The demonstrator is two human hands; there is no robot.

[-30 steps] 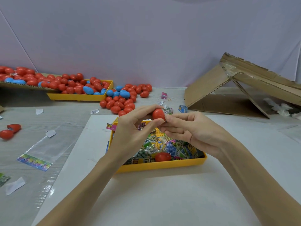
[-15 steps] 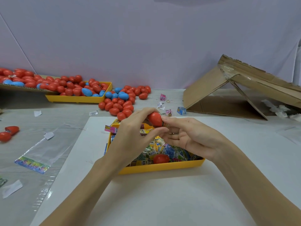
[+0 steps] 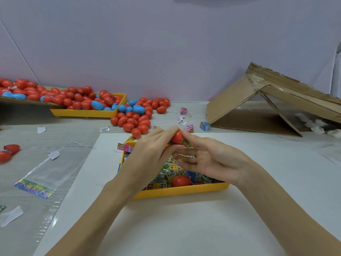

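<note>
A glossy red plastic egg (image 3: 177, 137) is pinched by the left hand (image 3: 149, 156); the right hand (image 3: 208, 157), at its 3 o'clock, pinches a small printed packet (image 3: 186, 144).

Held left hand (image 3: 147, 157) palm-down, thumb and fingers curled into a pinch, tip to tip against right hand (image 3: 208, 159), palm turned inward, lower fingers loosely extended; angled both forearms (image 3: 96, 215) inward from below.

A yellow tray (image 3: 86, 113) heaped with red and blue eggs sits far left on the table (image 3: 73, 133). Loose eggs (image 3: 132, 121) spill beside it. Collapsed cardboard (image 3: 230, 100) stands right; a clear bag (image 3: 48, 170) lies left.
</note>
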